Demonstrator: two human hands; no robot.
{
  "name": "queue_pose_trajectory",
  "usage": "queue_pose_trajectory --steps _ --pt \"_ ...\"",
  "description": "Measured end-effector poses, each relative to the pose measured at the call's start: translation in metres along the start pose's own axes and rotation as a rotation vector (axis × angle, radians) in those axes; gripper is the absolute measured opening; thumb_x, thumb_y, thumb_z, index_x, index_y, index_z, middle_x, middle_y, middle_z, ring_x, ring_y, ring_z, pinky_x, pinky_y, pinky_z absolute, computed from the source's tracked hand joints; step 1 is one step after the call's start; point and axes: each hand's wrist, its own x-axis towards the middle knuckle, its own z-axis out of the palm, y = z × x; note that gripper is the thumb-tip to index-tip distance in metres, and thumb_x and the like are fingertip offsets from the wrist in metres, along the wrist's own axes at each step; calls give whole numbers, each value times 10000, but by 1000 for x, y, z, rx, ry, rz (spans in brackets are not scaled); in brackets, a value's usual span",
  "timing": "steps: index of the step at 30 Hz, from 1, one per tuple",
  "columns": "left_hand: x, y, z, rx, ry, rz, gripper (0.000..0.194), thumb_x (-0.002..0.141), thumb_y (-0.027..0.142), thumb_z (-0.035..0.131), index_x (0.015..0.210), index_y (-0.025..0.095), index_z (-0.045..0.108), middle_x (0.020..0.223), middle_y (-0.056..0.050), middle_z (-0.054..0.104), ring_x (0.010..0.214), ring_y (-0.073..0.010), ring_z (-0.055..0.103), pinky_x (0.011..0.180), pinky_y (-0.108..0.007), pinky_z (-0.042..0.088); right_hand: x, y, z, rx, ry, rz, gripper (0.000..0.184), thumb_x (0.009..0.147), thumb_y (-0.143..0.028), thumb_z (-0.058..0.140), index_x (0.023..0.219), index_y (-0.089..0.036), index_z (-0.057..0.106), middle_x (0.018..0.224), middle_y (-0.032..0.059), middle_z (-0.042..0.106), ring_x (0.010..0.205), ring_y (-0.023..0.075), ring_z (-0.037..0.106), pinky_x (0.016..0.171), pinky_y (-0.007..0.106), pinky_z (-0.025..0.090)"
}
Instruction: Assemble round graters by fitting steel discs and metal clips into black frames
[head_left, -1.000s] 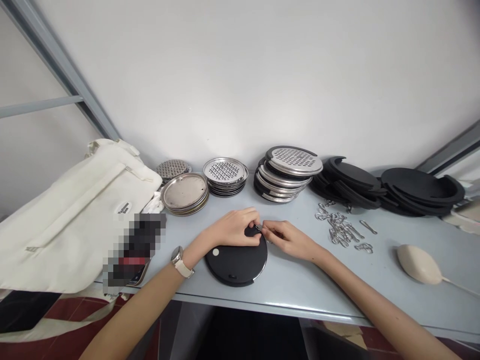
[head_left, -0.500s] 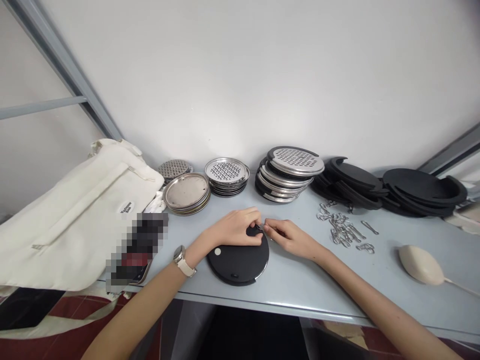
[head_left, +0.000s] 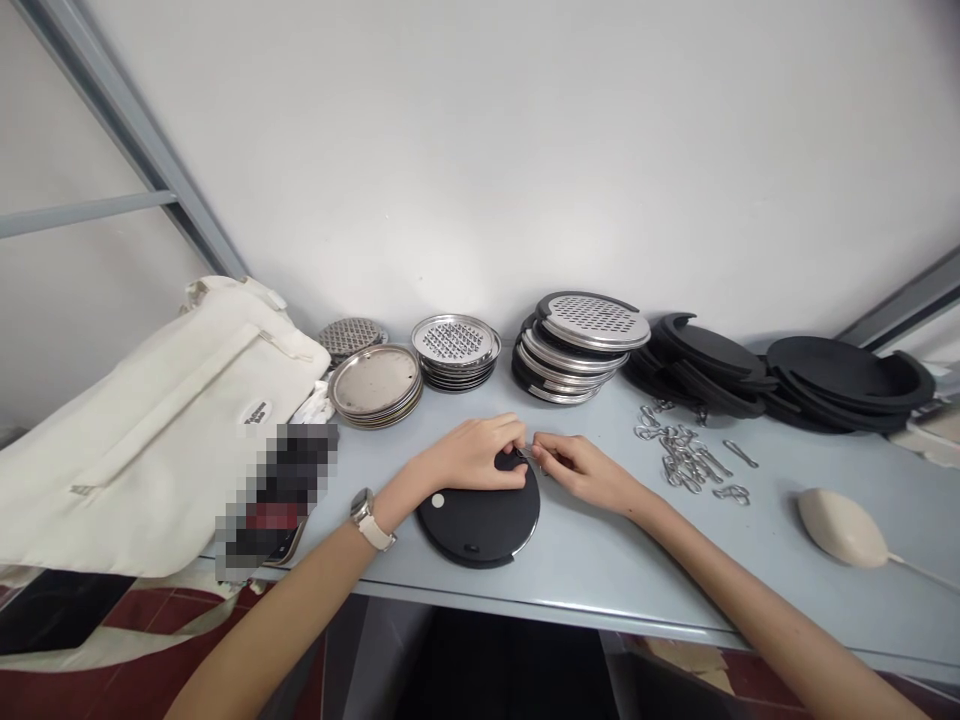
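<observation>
A round black disc [head_left: 480, 522] with a white dot lies flat on the grey table [head_left: 585, 560] near its front edge. My left hand [head_left: 476, 453], with a watch on the wrist, curls over the disc's far rim and grips it. My right hand [head_left: 581, 468] meets it at that rim, fingers pinched on a small metal wire clip [head_left: 529, 455] held against the disc's edge. A loose pile of the same metal clips [head_left: 686, 458] lies to the right of my right hand.
Along the wall stand stacks of metal plates [head_left: 375, 385], perforated metal discs [head_left: 456, 350], grater discs in black rims [head_left: 577, 345] and black rims [head_left: 780, 375]. A cream bag [head_left: 142, 440] lies left, a beige spoon-like object [head_left: 840, 528] right.
Both hands stay pinched together at the disc's far rim; the fingers shift slightly on the clip. The view has drifted a little.
</observation>
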Motion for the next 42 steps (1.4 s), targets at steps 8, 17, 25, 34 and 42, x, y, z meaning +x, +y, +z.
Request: queue_pose_trajectory --steps 8,17,25,34,42 --pt "0 1 -1 26 -9 17 139 752 257 544 830 190 450 804 9 506 677 -120 472 637 -244 364 1 0 2 -26 -36 -17 325 940 -379 337 676 -193 371 587 -57 298 528 89 280 497 233 241" --pt "2 3 0 75 48 11 160 736 267 556 828 192 448 791 8 511 717 -139 486 676 -260 378 0 -4 2 -50 -21 -43 325 939 -383 358 675 -194 356 577 -61 298 520 83 278 497 230 244" --pt "2 2 1 56 43 5 153 732 264 561 813 190 455 771 11 508 683 -130 471 639 -252 363 -2 -3 0 -55 -34 -45 332 935 -368 363 653 -195 330 556 -62 296 513 82 267 487 228 231" --pt "0 -1 2 -1 31 -14 174 731 265 584 807 185 450 752 25 496 655 -110 449 601 -233 349 -2 -2 1 -51 -11 -24 341 932 -397 366 659 -196 338 556 -62 305 509 82 258 479 224 227" --pt "1 -1 2 -7 32 -13 183 723 266 590 809 185 450 753 24 499 657 -111 454 604 -236 349 -2 -1 2 -42 -11 -22 352 937 -415 359 662 -196 336 563 -63 291 518 84 255 482 226 230"
